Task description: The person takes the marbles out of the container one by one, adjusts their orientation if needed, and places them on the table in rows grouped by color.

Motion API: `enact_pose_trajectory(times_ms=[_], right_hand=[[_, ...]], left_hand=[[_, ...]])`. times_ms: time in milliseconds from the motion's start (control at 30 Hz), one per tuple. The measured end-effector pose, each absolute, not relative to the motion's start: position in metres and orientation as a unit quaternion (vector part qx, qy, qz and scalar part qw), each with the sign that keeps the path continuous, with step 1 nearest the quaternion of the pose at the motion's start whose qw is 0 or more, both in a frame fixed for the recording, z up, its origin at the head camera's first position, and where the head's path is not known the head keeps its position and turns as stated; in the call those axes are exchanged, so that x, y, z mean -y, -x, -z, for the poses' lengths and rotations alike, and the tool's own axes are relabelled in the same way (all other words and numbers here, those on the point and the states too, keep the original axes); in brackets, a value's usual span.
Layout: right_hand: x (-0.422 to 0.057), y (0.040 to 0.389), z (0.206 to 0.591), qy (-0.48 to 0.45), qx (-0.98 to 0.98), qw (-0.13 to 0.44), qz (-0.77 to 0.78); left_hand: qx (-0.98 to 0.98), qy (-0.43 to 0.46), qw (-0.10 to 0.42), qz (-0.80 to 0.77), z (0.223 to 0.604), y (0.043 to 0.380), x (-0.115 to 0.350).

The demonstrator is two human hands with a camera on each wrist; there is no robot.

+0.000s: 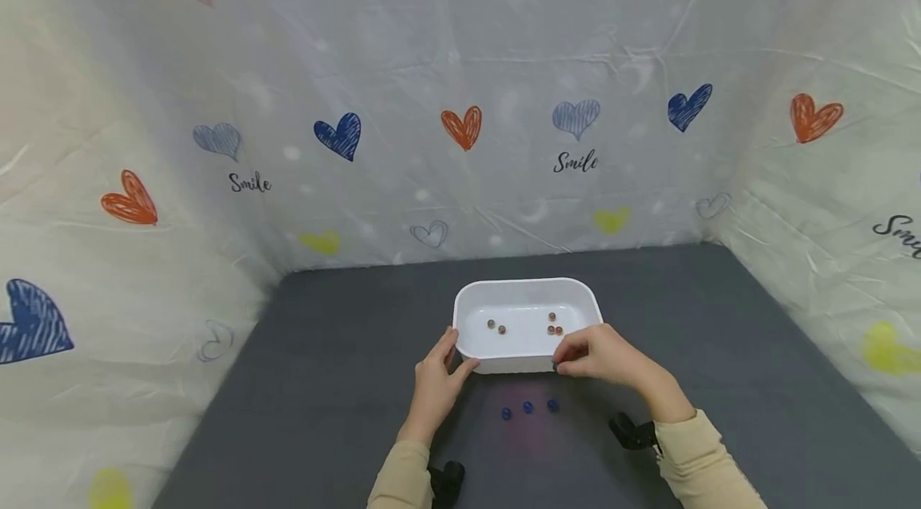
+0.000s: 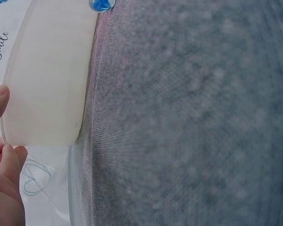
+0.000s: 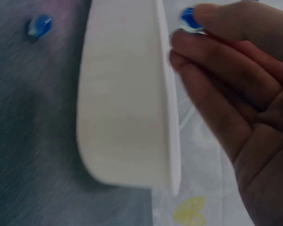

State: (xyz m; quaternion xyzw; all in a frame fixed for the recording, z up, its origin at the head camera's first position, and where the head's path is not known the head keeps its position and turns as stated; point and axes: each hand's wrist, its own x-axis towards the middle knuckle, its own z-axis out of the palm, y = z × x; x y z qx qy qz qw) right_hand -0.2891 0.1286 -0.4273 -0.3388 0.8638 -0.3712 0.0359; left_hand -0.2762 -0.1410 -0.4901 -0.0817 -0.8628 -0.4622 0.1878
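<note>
A white plastic tub stands on the dark cloth, with several small brownish marbles on its floor. My left hand holds the tub's near left corner, thumb at the front rim and fingers on the left side. Between thumb and fingertip, my right hand pinches a clear glass marble with blue inside, close by the tub's front right rim. In front of the tub, three blue marbles lie in a loose row on the cloth.
The dark grey cloth covers the table. Behind and at both sides hangs a pale curtain printed with hearts and the word Smile. A black wrist camera sits on the right forearm, and another on the left.
</note>
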Motion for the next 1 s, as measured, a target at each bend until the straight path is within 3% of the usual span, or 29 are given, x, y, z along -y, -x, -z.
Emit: enact_pose_trajectory(times_ms=[133,467,1000], right_hand=[[-0.139,0.281,0.443,0.323,-0.873,0.065,0.359],[-0.145,0.272,0.473,0.312,-0.901,0.052,0.296],[-0.147,0.268,0.464,0.322,-0.909,0.015,0.263]], left_hand=[[0.861,0.084,0.193,0.463,0.490,0.277,0.142],[0.862,0.075,0.179,0.469,0.491,0.278,0.140],[0.865,0.072,0.179,0.462,0.491,0.279,0.139]])
